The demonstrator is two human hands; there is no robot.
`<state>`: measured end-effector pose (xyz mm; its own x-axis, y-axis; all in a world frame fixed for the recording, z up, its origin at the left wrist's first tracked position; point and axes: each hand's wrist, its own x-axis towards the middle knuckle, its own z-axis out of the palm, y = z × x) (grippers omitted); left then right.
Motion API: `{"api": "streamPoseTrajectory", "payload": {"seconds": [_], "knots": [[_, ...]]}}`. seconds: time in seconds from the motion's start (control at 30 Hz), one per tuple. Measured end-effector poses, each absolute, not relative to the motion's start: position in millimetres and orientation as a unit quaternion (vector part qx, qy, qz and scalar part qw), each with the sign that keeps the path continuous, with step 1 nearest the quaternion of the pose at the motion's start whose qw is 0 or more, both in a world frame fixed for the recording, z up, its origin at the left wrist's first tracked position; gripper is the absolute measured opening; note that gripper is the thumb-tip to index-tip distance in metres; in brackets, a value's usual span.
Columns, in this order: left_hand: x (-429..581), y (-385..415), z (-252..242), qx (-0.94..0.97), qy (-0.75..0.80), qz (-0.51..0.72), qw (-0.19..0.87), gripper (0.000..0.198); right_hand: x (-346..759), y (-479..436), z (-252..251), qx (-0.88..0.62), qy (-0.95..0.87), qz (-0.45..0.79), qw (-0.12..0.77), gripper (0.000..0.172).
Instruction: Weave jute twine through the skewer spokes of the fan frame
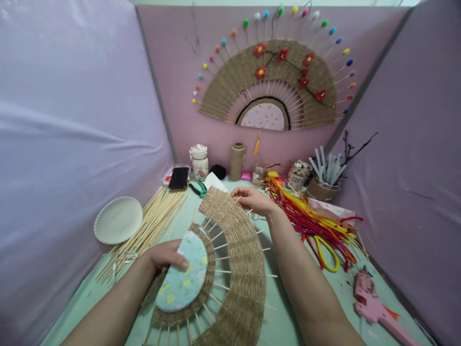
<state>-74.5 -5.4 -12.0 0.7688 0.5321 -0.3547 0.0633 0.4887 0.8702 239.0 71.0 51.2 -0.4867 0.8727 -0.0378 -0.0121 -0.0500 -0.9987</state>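
Note:
A woven twine fan (247, 259) with thin wooden sticks is held tilted over the table. Its half-round centre (187, 283) is covered in light blue cloth with yellow-green shapes. My left hand (169, 255) grips this centre, thumb on the cloth and the other fingers hidden behind it. Near the fan's upper end, my right hand (252, 199) has its fingers bent together at the outer edge, beside the protruding stick tips. Whatever those fingertips pinch is too small to make out.
Loose sticks (154, 221) and a paper plate (118, 220) lie left. Green-handled pliers (198, 189) sit behind the fan. Coloured fuzzy stems (309, 216) and a pink glue gun (374, 305) are right. A finished fan (230, 81) hangs on the back wall above a twine spool (236, 162).

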Motion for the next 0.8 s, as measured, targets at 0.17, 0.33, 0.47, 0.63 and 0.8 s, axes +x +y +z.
{"api": "streamPoseTrajectory", "payload": {"seconds": [0.17, 0.33, 0.47, 0.63, 0.8], "knots": [[-44.7, -1.9, 8.3, 0.411, 0.315, 0.295, 0.803, 0.053, 232.0, 75.4, 37.2, -0.395, -0.609, 0.612, 0.316, 0.013], [-15.2, 31.8, 34.7, 0.355, 0.399, 0.33, 0.778, 0.031, 225.6, 77.9, 29.3, -0.401, -0.632, 0.6, 0.284, 0.013], [-1.5, 66.8, 49.3, 0.343, 0.385, 0.319, 0.795, 0.024, 226.4, 76.9, 33.1, -0.391, -0.642, 0.593, 0.29, 0.014], [12.4, 79.4, 53.5, 0.353, 0.354, 0.285, 0.818, 0.024, 235.7, 76.5, 40.1, -0.355, -0.628, 0.618, 0.312, 0.02], [24.7, 66.7, 47.1, 0.306, 0.324, 0.283, 0.849, 0.021, 243.4, 77.0, 45.8, -0.356, -0.628, 0.598, 0.348, 0.025]]}}
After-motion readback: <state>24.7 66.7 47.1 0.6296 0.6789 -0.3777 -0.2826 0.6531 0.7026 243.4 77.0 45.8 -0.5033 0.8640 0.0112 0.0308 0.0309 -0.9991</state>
